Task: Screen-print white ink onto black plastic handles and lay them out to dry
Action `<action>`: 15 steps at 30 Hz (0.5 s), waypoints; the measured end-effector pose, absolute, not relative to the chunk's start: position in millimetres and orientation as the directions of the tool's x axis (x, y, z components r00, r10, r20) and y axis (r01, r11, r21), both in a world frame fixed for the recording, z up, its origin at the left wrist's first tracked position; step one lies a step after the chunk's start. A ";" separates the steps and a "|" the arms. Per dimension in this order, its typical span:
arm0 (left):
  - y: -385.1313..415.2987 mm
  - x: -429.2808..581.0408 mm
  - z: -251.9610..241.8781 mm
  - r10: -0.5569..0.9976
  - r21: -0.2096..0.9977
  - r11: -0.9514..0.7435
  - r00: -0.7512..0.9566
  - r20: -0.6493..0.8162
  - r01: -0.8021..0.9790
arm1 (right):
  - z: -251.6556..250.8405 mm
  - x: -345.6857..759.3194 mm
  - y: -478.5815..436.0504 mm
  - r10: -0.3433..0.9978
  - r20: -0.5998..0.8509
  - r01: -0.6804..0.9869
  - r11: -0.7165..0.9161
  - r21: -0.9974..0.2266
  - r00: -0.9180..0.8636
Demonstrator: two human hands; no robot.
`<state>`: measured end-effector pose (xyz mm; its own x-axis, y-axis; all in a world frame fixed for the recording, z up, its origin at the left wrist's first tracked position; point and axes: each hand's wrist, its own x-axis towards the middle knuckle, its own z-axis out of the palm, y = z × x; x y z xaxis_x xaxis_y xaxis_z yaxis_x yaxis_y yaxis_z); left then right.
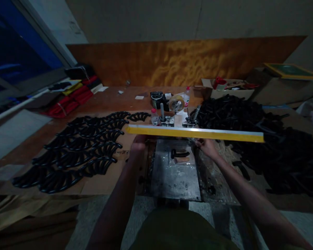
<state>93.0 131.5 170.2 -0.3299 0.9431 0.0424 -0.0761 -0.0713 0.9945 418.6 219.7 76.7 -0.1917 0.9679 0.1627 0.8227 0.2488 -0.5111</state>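
My left hand (138, 143) is at the left side of a metal plate (172, 180), its fingers mostly hidden behind a long yellow and white bar (195, 133). On the other side my right hand (206, 147) has its fingers curled together at the plate's upper right corner; what they grip is too dark to make out. Between the hands, a curved black handle-like piece (182, 154) lies on a small light pad in the middle of the plate. The bar crosses the view above both hands and hides part of the fixture behind it.
Rows of curved black pieces (75, 149) lie on cardboard at left. A large heap of black pieces (250, 128) fills the right. Behind the fixture stand red-capped bottles (154, 117), a dark tub (157, 100) and a tape roll (176, 103). An open carton (232, 93) is at back right.
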 end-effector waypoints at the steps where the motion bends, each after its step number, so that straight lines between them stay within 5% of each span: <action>1: 133.6 95.6 168.2 0.937 0.997 -0.046 -0.348 0.020 -0.068 | 65.3 411.6 210.2 0.945 0.137 0.804 0.325 -0.498 -0.297; 4: 121.9 112.3 144.2 0.903 0.984 0.146 -0.393 -0.174 -0.101 | 48.0 385.8 184.0 0.855 0.044 0.768 0.485 -0.418 -0.516; 9: 74.9 166.4 76.0 0.777 0.765 0.602 -0.051 -0.627 -0.231 | 61.5 339.0 134.9 0.844 0.128 0.768 0.529 -0.361 -0.521; 13: 58.8 159.8 41.5 0.774 0.775 0.599 -0.099 -0.625 -0.201 | 65.7 336.0 112.7 0.731 0.216 0.628 0.671 -0.394 -0.647; 15: 58.5 124.7 32.4 0.786 0.817 0.573 -0.241 -0.569 -0.063 | 63.4 379.5 116.0 0.821 0.248 0.690 0.568 -0.448 -0.515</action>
